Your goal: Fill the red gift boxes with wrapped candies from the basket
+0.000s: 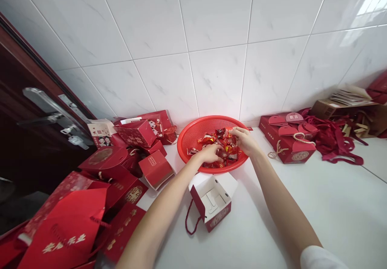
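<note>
A red plastic colander (185,140) holds a heap of wrapped candies (225,144) in red and dark red wrappers. Both my hands reach in over its near rim. My left hand (210,153) has its fingers curled down around a dark, round wrapped candy on the heap. At the right side of the colander, my right hand (244,140) pinches a red wrapped candy near its fingertips; the fingers partly hide it. Just in front of the colander, between my forearms, a small gift box (219,216) stands with its flaps up. Its white inside shows nothing in it, and a dark red cord handle hangs at its left.
Red gift boxes and bags (117,180) pile up on the left, near a dark door with a metal handle (42,103). Closed red boxes (290,136), dark red ribbons (335,140) and a cardboard box (347,109) are on the right. A tiled wall (217,71) rises behind.
</note>
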The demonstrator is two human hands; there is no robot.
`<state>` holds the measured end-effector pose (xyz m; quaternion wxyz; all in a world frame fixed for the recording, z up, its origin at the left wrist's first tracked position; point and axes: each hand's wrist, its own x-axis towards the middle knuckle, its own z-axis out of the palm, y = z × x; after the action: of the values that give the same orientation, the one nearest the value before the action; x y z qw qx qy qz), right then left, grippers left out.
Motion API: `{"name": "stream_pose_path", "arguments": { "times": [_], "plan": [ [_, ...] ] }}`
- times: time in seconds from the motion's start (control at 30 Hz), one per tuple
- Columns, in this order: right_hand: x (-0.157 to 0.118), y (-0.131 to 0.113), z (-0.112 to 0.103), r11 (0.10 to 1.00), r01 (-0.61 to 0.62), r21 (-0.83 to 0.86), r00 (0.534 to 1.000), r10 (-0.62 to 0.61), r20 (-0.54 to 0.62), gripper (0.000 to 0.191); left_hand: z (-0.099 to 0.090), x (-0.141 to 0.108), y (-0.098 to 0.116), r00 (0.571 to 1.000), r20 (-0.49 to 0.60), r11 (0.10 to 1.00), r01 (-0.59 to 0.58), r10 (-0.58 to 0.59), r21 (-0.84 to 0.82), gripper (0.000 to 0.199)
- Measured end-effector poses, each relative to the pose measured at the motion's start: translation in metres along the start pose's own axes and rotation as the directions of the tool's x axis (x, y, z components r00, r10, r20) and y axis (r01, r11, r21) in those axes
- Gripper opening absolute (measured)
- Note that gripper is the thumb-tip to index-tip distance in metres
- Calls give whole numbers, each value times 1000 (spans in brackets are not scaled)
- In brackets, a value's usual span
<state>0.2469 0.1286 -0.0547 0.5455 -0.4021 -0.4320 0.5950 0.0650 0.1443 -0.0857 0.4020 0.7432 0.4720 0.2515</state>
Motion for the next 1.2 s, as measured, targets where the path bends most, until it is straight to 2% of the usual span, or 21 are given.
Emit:
{"name": "stream_pose_path", "arguments": {
  "times": [0.07, 0.13, 0.17, 0.27, 0.4, 0.53, 0.63, 0.87, 1.1, 1.13, 1.2],
  "plan": [
    [-1, -2, 0, 1000, -10, 28, 1000, 9, 26, 32, -7, -1, 8, 990, -137, 989, -40, 21, -141, 30],
    [-1, -4, 0, 999, -7, 34, 999, 6, 43, 31, -14, -5, 14, 952, -303, 940, -66, -41, -336, 30],
    [-2, -5, 1, 999, -3, 34, 999, 1, 47, 31, -18, -7, 16, 931, -351, 905, -67, -95, -420, 34],
    [-4, -8, 5, 999, -4, 42, 998, 2, 67, 33, -25, -13, 20, 909, -371, 825, -57, -190, -562, 46],
    [-9, -11, 10, 1000, -23, 13, 992, 21, 124, 37, -27, -17, 21, 927, -339, 766, -98, -162, -635, 48],
    [-15, -15, 15, 1000, -6, -27, 988, 10, 154, 38, -26, -24, 22, 919, -375, 783, -142, -124, -605, 49],
    [-20, -19, 21, 1000, -1, -27, 985, 6, 172, 36, -26, -33, 23, 889, -444, 810, -176, -113, -559, 50],
    [-33, -24, 31, 999, -19, -50, 969, 31, 244, 36, -29, -45, 28, 849, -522, 780, -272, -81, -564, 43],
    [-35, -22, 36, 992, -5, -123, 965, 37, 259, 45, -31, -59, 37, 764, -631, 827, -435, 131, -356, 20],
    [-36, -22, 37, 991, -11, -136, 966, 45, 253, 47, -30, -62, 39, 760, -630, 836, -444, 160, -323, 18],
    [-38, -22, 41, 988, -12, -151, 967, 50, 248, 49, -28, -67, 42, 777, -596, 854, -439, 204, -280, 15]
  ]
}}
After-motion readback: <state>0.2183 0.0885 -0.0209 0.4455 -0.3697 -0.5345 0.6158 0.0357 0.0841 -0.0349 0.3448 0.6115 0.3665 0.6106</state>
